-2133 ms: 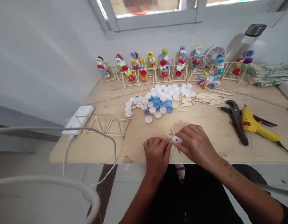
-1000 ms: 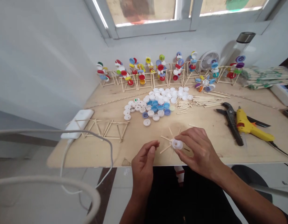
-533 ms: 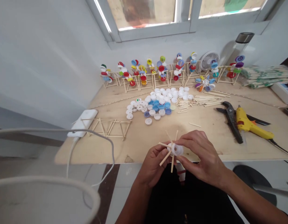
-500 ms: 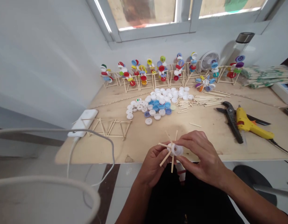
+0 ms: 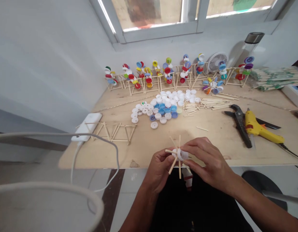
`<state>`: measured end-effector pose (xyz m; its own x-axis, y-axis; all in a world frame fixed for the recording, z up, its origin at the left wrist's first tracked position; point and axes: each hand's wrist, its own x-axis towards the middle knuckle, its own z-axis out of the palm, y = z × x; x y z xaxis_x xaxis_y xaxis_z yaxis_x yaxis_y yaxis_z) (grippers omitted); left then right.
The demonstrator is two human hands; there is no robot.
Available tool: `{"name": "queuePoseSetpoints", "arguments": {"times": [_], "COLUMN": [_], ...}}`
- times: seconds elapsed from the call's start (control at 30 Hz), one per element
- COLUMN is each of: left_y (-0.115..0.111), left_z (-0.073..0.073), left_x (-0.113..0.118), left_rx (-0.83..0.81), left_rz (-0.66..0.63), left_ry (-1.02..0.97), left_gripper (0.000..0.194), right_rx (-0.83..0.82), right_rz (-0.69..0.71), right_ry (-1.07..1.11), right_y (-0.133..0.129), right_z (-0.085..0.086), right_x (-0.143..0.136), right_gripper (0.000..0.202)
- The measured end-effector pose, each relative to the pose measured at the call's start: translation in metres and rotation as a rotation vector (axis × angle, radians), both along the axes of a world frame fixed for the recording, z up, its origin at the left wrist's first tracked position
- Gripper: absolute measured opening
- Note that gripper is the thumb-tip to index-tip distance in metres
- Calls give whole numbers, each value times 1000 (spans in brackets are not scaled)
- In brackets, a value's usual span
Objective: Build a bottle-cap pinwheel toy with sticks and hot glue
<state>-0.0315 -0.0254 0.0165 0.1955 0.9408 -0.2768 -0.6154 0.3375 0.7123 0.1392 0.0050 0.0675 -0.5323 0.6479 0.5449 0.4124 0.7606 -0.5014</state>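
Above the table's front edge, my left hand (image 5: 159, 167) pinches a small hub of white bottle caps (image 5: 179, 154) from the left. Thin wooden sticks (image 5: 172, 165) fan out of the hub like spokes. My right hand (image 5: 208, 158) grips the hub's right side between thumb and fingers. Part of the hub is hidden behind the fingers. Beyond the hands lie loose white caps (image 5: 154, 125) and blue caps (image 5: 167, 110) in a cluster. Right of them is a pile of cut sticks (image 5: 213, 104).
Stick frames with coloured cap wheels (image 5: 168, 75) line the wall. A bare stick frame (image 5: 112, 132) and a white power strip (image 5: 87, 127) lie left. On the right are black cutters (image 5: 242, 127), a yellow glue gun (image 5: 262, 129) and a small fan (image 5: 216, 62).
The spoked hub has turned slightly in my fingers, with its spokes at new angles. Both hands still hold it in nearly the same place.
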Motion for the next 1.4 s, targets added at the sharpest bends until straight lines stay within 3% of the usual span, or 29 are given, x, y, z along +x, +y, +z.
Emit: {"name": "queuePoseSetpoints", "arguments": {"times": [0.4,0.6,0.77,0.9,1.2,1.4], "left_y": [-1,0,-1,-6,4,7], "left_z": [6,11,8,9,21,18], "left_x": [-2,5,10,11,22,25], "left_rx": [-47,-48,4,58,104,90], "left_rz": [30,76,158,170,170,229], "left_ry": [115,158,136,95,279,368], "left_gripper": [20,23,38,49,34,25], "right_rx": [-33,-48,48,157,198,193], "right_rz": [-39,-157,-322,-346,-332,-307], "right_ry": [22,150,153,85,-20,-39], "right_y": [-4,-8,-6,-3,-5,-5], "right_z": [-7,-16,-22,-27,-30,-32], "right_x": [-5,-4,1,0,-9,-11], "right_gripper": [25,24,27,27,26,26]}}
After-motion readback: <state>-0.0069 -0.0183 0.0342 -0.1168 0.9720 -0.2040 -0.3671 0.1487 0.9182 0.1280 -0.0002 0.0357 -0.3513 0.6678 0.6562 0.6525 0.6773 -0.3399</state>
